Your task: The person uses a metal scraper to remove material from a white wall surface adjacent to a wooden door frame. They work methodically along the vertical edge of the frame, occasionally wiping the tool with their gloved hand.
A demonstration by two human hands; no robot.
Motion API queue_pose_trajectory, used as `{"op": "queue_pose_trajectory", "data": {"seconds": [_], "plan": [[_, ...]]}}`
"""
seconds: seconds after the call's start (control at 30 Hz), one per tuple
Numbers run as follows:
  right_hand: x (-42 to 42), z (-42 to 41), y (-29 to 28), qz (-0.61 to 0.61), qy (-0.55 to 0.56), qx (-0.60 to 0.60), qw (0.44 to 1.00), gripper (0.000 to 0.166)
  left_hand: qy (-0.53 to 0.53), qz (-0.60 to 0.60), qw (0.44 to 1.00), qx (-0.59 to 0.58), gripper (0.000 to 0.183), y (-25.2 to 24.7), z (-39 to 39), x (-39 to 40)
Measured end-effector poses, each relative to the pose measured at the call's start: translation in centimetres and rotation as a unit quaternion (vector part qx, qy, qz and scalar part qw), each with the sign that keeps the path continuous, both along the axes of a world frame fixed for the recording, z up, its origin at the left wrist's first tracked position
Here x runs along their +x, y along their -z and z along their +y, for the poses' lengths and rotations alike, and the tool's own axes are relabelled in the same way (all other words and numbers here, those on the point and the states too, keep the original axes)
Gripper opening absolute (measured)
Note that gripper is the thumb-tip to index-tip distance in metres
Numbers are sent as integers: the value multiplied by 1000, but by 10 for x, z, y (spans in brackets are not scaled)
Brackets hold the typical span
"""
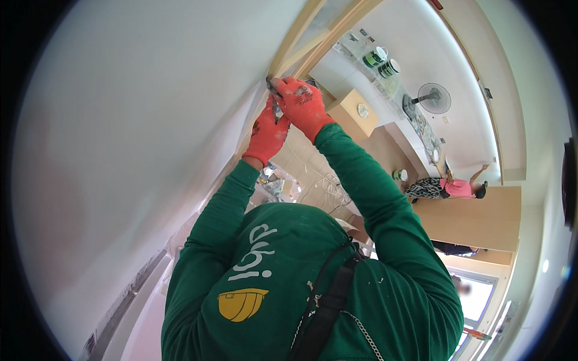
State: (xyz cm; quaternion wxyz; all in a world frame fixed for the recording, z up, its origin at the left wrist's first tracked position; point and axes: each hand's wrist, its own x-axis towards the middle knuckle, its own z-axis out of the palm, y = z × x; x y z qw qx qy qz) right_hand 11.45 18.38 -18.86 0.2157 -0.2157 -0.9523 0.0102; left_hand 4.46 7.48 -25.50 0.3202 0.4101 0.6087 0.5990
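My right hand (307,106), in a red work glove with worn dark print, is raised to a light wooden frame (293,38) where it meets the white wall (149,90). Its fingers bend inward at that corner, by a dark patch that may be glove coating or a small held piece. Just below and to the left, my left hand (268,137) wears a matching glove and reaches up close to the right one. Something greyish shows between the two hands, too hidden to name. Whether either hand grips anything is unclear.
Paint buckets (375,57) and an electric fan (437,98) stand on a covered counter. A person (458,187) in a pink top reaches toward the far wall. Coiled cable (333,189) and a plastic sheet (293,189) with assorted items lie on the floor below.
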Motion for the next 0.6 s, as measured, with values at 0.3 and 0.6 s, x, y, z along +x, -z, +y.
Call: {"op": "queue_pose_trajectory", "data": {"seconds": [0.3, 0.6], "plan": [[-2, 2, 5, 20, 81, -141, 986, 25, -112, 85, 987, 81, 59, 30, 15, -5], [-1, 7, 6, -29, 110, -203, 972, 27, -97, 6, 995, 22, 63, 29, 14, -19]]}}
